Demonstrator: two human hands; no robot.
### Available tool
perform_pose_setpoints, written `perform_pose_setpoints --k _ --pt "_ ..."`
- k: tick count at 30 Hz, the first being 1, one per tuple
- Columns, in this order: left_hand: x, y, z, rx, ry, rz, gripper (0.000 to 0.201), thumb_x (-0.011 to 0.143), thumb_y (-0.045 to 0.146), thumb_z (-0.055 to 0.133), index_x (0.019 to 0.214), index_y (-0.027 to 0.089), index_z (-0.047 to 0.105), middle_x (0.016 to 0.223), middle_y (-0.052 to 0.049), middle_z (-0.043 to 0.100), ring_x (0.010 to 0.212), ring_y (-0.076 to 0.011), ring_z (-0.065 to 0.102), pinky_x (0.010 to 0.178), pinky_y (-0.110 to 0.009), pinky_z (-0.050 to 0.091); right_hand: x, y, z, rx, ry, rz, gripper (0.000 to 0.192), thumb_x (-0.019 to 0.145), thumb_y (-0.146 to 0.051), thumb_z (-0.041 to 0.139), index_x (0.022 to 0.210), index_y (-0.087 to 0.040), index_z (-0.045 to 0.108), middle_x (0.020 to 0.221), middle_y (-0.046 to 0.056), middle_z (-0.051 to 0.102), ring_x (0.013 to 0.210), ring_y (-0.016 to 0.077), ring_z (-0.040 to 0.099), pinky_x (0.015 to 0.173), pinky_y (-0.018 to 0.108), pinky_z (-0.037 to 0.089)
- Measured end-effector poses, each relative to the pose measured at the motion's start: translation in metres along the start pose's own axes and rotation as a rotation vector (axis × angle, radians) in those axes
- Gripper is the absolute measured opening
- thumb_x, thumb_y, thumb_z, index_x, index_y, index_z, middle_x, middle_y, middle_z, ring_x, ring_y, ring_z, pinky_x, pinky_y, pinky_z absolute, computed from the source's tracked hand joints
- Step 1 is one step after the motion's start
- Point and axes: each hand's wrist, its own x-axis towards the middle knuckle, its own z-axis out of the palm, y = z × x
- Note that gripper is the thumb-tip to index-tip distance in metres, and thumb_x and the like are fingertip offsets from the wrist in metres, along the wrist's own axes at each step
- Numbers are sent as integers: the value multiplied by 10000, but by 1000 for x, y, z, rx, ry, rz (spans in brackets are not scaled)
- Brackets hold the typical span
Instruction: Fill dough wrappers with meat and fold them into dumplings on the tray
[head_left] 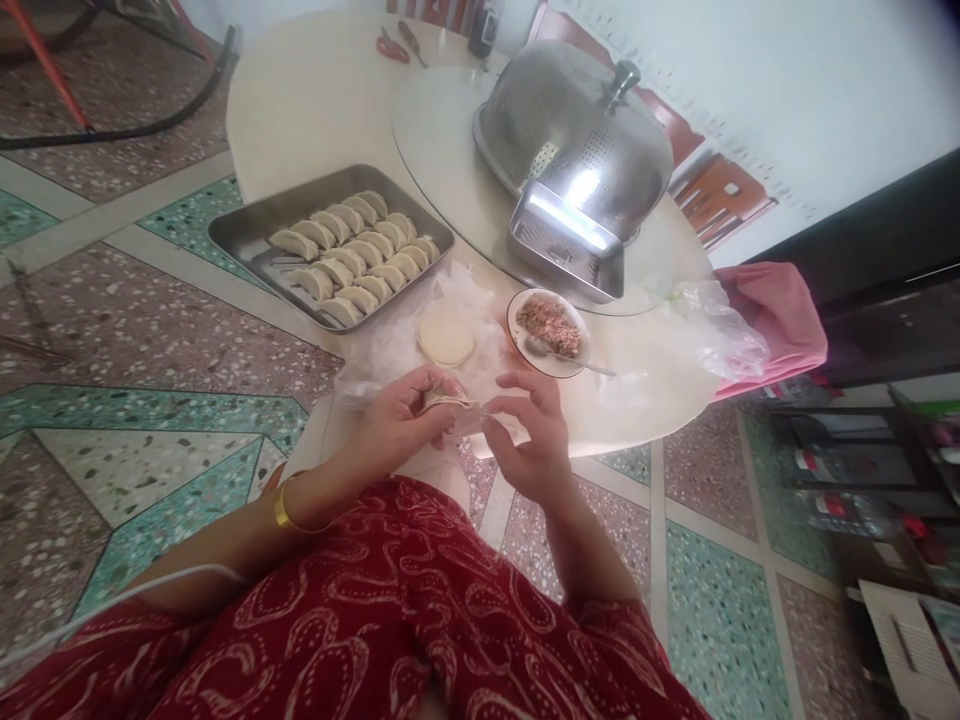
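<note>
My left hand [397, 420] and my right hand [529, 435] meet at the near edge of the round table [315, 100], both pinching one folded dumpling [450, 404] between the fingertips. Just beyond the hands lies a stack of round dumpling wrappers [445, 336] on a crumpled clear plastic sheet [379, 350]. To its right stands a small bowl of minced filling [550, 326] with a spoon [592, 368] resting in it. A metal tray [247, 232] at the left holds several finished dumplings [352, 255] in rows.
A metal dome cover [577, 140] and a metal box [566, 250] sit on the turntable [435, 130]. A clear plastic bag [712, 320] and pink cloth [780, 315] lie at the right edge. Scissors [394, 45] lie at the far side. Terrazzo floor [150, 420] surrounds the table.
</note>
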Motion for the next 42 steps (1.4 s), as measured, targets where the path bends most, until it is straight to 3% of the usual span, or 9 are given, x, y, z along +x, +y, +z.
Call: perform_pose_setpoints --k 8,13,30,42 --pt "-4 3 3 32 11 22 170 782 293 666 868 187 566 801 21 604 515 -60 520 425 -173 452 0 -1 8 -137 -3 -90 145 826 -138 625 912 -255 633 1120 60 570 1070 236 545 916 445 478" --pt "-2 -3 0 62 17 58 184 794 311 661 882 184 561 911 1 619 539 -52 526 462 -172 472 -1 -3 8 -142 -8 -83 114 830 -161 621 896 -253 617 1109 62 583 1060 242 557 906 449 476" --pt "-1 -4 0 60 28 40 169 792 288 647 900 188 564 855 17 630 523 -60 551 471 -180 458 -3 -2 8 -198 43 -99 160 831 -157 618 949 -265 624 1113 65 576 1054 244 561 892 456 497" --pt "-2 -6 -1 136 -19 83 151 814 298 637 896 196 562 929 7 610 538 -55 511 484 -190 451 2 0 -1 -86 -48 27 93 837 -153 600 845 -231 649 1036 49 657 1014 220 592 907 443 512"
